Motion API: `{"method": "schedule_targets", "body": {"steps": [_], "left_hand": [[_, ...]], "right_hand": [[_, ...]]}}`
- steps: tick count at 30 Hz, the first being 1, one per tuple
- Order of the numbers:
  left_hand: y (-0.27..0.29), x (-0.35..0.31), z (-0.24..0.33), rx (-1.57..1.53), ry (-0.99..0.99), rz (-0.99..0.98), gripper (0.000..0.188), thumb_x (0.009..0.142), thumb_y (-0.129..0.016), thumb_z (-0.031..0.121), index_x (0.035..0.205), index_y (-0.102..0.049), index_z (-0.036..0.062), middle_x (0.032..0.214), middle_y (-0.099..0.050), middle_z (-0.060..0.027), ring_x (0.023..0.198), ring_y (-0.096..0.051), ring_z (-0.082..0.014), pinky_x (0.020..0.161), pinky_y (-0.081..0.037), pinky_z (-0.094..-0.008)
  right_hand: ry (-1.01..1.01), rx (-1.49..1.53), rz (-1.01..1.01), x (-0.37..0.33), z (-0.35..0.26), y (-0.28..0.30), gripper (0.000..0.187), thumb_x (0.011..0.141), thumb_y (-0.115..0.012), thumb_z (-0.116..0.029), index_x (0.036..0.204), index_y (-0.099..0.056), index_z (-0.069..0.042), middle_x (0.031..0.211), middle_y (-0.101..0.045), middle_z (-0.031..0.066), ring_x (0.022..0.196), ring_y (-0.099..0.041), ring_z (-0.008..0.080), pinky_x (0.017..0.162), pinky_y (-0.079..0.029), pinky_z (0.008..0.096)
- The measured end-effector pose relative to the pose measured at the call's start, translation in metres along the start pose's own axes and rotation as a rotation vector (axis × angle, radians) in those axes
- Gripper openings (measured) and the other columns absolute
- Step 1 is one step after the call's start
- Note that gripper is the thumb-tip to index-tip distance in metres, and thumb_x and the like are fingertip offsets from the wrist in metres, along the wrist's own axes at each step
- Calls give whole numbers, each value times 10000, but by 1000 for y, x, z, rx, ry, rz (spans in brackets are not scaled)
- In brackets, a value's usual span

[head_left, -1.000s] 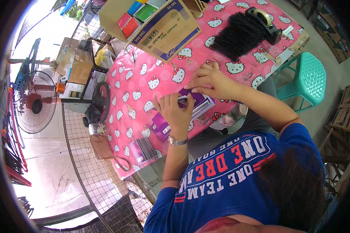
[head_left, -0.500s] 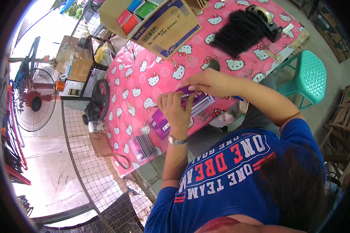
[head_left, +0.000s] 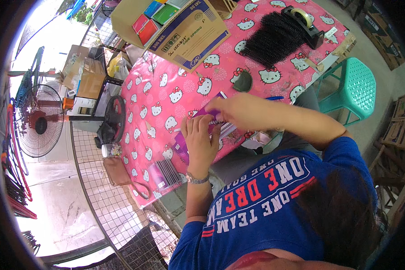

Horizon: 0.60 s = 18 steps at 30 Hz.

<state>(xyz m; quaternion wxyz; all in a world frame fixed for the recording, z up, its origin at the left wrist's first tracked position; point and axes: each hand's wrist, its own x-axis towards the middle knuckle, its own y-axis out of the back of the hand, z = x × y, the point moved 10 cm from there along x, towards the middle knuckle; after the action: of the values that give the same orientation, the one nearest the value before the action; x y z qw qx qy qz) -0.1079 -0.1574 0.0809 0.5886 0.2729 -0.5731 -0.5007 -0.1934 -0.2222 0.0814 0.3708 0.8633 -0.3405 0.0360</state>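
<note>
Purple notebook cover (head_left: 181,147) smooth; box (head_left: 189,40) matt cardboard; stool (head_left: 360,87) glossy plastic.

The person wears a royal-blue T-shirt (head_left: 274,231) whose left sleeve (head_left: 191,237) and right sleeve (head_left: 345,154) are both short, plain and the same blue. Across the chest runs block lettering (head_left: 255,193) in several rows, some of it white, some red edged with white, the letters varying in size from row to row. Short stripes (head_left: 304,184) in red sit at the ends of the lowest row. A silver-toned watch (head_left: 197,180) with a linked metal band circles the left wrist. Long dark hair (head_left: 339,211) hangs over the shirt's right side. The trousers (head_left: 301,137), largely hidden and shaded, appear grey.
</note>
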Motion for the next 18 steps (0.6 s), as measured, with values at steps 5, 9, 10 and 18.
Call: {"method": "schedule_targets", "body": {"steps": [5, 9, 10, 18], "left_hand": [[-7, 9, 3, -28, -32, -9, 188, 854, -628, 160, 1021, -581, 86, 1016, -593, -73, 1004, -534, -289, 1078, -275, -518], [3, 4, -8, 81, 35, 39, 193, 849, -649, 193, 1002, -596, 89, 1015, -596, -71, 1037, -520, -307, 1092, -256, -513], [5, 5, -9, 143, 49, 55, 205, 840, -662, 198, 999, -598, 87, 1015, -597, -71, 1044, -517, -311, 1093, -254, -511], [-5, 14, -30, -123, 113, 116, 329, 689, -805, 192, 931, -625, 60, 934, -571, -99, 954, -502, -309, 870, -369, -437]], "right_hand": [[-251, -491, 257, 14, 209, -17, 510, 838, -658, -375, 1185, -542, -19, 850, -651, 173, 942, -634, 334, 842, -506, 465], [-215, -783, 156, 4, 205, -52, 551, 762, -714, -452, 1092, -614, -22, 858, -636, 141, 992, -613, 352, 890, -481, 431], [-214, -784, 157, 11, 202, -42, 551, 762, -714, -452, 1092, -614, -22, 858, -636, 141, 992, -613, 352, 890, -481, 431], [-29, 486, -589, 38, 39, -9, 532, 858, -639, -485, 1066, -665, 4, 965, -684, 107, 834, -623, 170, 787, -492, 321]]}}
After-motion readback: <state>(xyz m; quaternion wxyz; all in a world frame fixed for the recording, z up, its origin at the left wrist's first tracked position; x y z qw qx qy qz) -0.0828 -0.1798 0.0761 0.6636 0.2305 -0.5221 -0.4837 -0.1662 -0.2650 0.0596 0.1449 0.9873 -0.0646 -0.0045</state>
